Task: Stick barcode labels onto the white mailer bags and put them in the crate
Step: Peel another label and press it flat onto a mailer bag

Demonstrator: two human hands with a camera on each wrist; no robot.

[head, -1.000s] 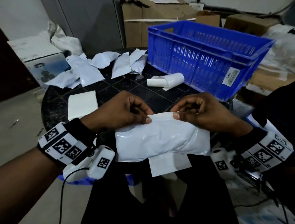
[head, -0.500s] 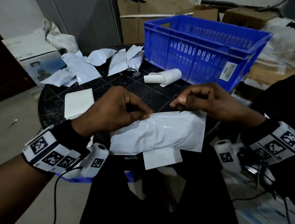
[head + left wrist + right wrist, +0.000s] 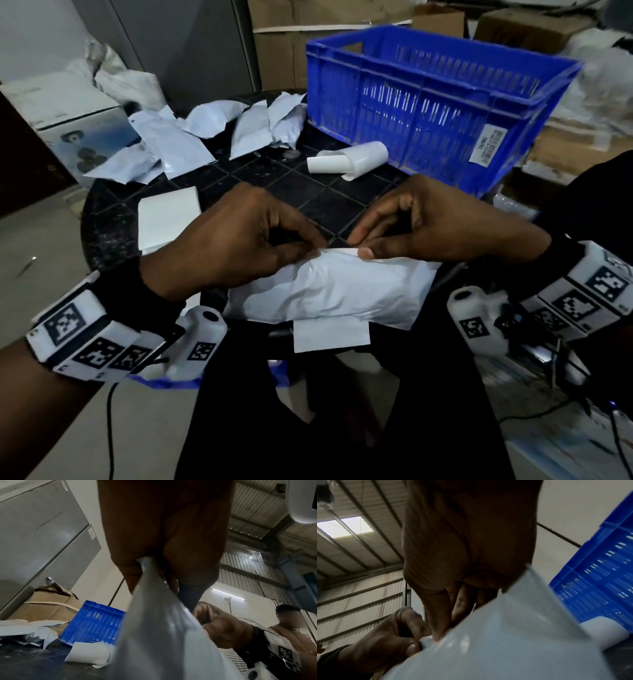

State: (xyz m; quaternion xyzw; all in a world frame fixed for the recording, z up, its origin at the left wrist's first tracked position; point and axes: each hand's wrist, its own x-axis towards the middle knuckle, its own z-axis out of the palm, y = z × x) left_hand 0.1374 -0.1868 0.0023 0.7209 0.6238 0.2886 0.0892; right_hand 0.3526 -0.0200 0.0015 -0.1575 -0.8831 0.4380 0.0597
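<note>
White mailer bag (image 3: 329,291) is held at the near table (image 3: 329,198) edge, top edge pinched by left hand (image 3: 236,243) and right hand (image 3: 442,226). No barcode label visible on it. Blue crate (image 3: 428,102) looks empty; unlabelled bags (image 3: 205,133) piled behind. Early stage.

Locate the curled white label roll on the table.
In the head view, the label roll lies on the dark table, just left of the blue crate, beyond both hands.
</note>
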